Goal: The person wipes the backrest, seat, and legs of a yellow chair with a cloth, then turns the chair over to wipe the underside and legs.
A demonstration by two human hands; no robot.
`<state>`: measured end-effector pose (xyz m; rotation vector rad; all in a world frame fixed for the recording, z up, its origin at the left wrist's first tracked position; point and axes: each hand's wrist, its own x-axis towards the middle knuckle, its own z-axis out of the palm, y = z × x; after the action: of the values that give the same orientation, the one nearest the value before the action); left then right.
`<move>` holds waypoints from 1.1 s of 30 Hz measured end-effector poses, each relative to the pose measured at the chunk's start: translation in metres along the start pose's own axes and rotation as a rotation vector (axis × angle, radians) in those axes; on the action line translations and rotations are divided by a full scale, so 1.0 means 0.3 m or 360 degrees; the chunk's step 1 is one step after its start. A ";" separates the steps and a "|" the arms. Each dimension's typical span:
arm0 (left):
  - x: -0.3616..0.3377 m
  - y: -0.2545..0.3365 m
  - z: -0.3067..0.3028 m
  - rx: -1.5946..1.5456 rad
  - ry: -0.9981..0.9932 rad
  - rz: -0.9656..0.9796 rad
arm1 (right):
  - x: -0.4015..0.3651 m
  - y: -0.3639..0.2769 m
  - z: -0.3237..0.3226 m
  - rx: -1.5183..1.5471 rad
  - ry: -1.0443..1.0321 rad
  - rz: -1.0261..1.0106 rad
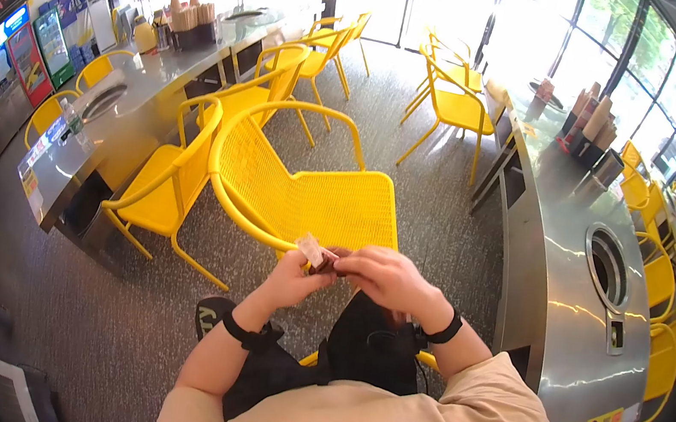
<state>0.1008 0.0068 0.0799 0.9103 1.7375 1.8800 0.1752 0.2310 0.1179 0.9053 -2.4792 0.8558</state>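
Note:
My left hand (294, 278) and my right hand (377, 273) meet in front of me, above my lap. Between them is a small dark red-brown item (325, 264) with a pale, translucent wrapper-like piece (309, 248) sticking up at its left. The fingers of my left hand are closed round the item from the left. My right hand's fingers are pinched on its right side, where a thin light edge shows. What exactly the item is cannot be made out. Just beyond my hands stands a yellow woven chair (339, 203).
More yellow chairs (160, 186) stand at the left and by the far windows. A metal table (122, 116) with a plastic bottle runs along the left. On the right, another metal table (555, 267) has a round inset (607, 268) and containers. A person sits far right.

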 end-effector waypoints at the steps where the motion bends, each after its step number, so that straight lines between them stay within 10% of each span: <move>1: -0.004 0.000 0.002 0.0013 0.0061 -0.0013 | 0.000 0.002 0.003 0.0031 0.0039 0.0033; 9: -0.008 -0.086 -0.051 0.0263 0.0617 0.0156 | -0.025 0.055 0.011 -0.0163 -0.0238 0.0449; 23: -0.236 -0.114 -0.150 0.0453 0.0698 -0.0281 | -0.056 0.047 0.051 -0.0040 -0.0835 0.0477; 33: 0.088 -0.273 -0.575 0.0951 0.0949 -0.0166 | 0.108 0.441 0.348 0.0102 -0.0343 0.0885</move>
<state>-0.0498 -0.0864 0.0033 0.4287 2.7355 1.6844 0.0493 0.2292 0.0014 0.3290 -2.9666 1.0558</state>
